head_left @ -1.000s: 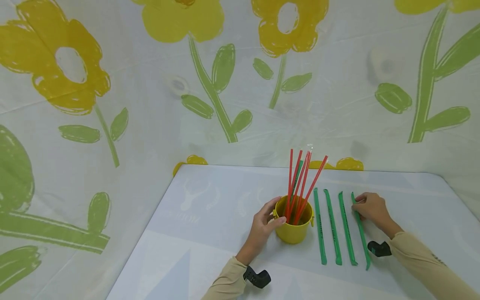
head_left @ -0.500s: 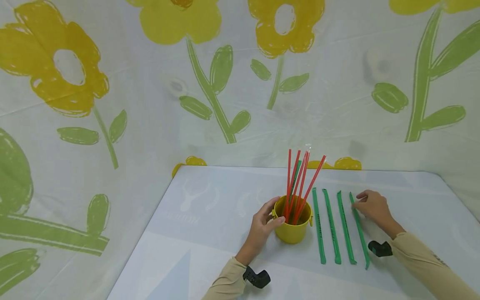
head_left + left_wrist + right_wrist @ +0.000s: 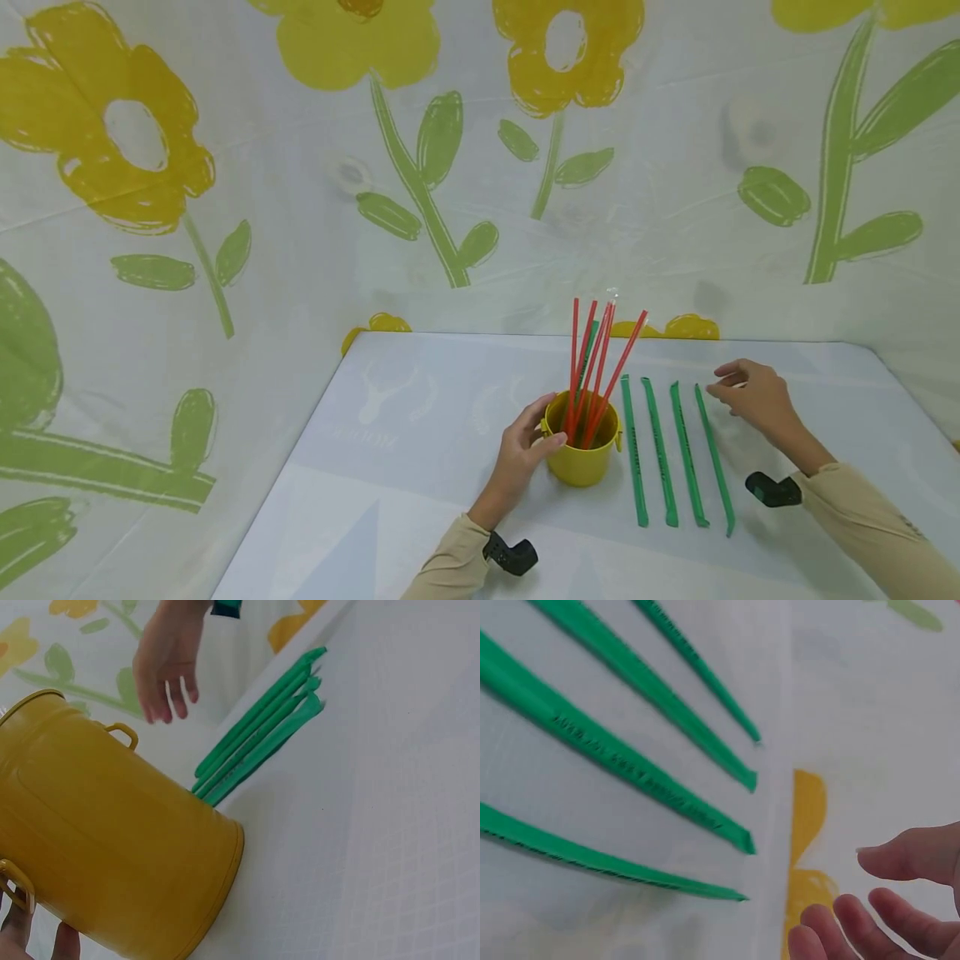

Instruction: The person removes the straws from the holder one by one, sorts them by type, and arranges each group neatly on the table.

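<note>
My left hand (image 3: 517,457) grips the side and rim of a small yellow bucket (image 3: 579,469), which stands upright on the table. Several red straws (image 3: 624,358) lean inside it, along with a green-wrapped straw (image 3: 594,330). To the bucket's right, several green paper-wrapped straws (image 3: 714,458) lie side by side, roughly parallel. My right hand (image 3: 757,395) hovers just right of the far end of the rightmost one, fingers loosely bent. In the right wrist view that hand (image 3: 900,907) holds nothing, thumb and fingers apart. Small side handles (image 3: 124,736) show on the bucket in the left wrist view.
The white table (image 3: 405,500) carries faint printed patterns. Its far edge meets a hanging cloth (image 3: 675,167) printed with yellow flowers. Another cloth side closes in on the left. Each wrist wears a black camera (image 3: 512,554).
My right hand has let go of the rightmost green-wrapped straw's upper part and lifted away, up and to the right. The left hand stays on the bucket.
</note>
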Motion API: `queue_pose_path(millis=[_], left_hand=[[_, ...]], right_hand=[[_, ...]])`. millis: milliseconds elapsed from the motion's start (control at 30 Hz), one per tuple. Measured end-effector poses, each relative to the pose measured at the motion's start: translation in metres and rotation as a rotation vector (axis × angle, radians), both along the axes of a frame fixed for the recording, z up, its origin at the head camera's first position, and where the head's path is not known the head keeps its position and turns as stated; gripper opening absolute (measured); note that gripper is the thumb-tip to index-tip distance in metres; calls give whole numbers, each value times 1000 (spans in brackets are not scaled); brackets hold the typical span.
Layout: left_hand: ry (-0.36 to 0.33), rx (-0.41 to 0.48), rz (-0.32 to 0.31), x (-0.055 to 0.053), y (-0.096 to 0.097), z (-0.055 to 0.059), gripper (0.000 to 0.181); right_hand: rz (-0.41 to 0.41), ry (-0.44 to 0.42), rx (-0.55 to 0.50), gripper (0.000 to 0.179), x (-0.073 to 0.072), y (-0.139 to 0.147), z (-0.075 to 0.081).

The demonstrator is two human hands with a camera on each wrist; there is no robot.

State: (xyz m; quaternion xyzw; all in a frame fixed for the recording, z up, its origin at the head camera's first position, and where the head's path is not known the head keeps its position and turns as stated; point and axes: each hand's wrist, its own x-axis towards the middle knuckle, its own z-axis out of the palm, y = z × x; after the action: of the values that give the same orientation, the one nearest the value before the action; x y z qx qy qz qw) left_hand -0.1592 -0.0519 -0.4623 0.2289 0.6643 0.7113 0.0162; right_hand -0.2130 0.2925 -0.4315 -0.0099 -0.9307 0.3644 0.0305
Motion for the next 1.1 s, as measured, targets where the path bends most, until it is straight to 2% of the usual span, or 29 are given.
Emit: queue_pose_path(millis=[367,667,1100], left_hand=[[-12,-15,5,1,-2,1,55],[-22,-21,4,2,-2,1,55],[-21,-16,9,3,1,-1,55]], right_hand=[[-6,96,-71,43,10,-17,32],[48,185,-117,40,22,-33,55],[88,244,-125,39,30,-52,69]])
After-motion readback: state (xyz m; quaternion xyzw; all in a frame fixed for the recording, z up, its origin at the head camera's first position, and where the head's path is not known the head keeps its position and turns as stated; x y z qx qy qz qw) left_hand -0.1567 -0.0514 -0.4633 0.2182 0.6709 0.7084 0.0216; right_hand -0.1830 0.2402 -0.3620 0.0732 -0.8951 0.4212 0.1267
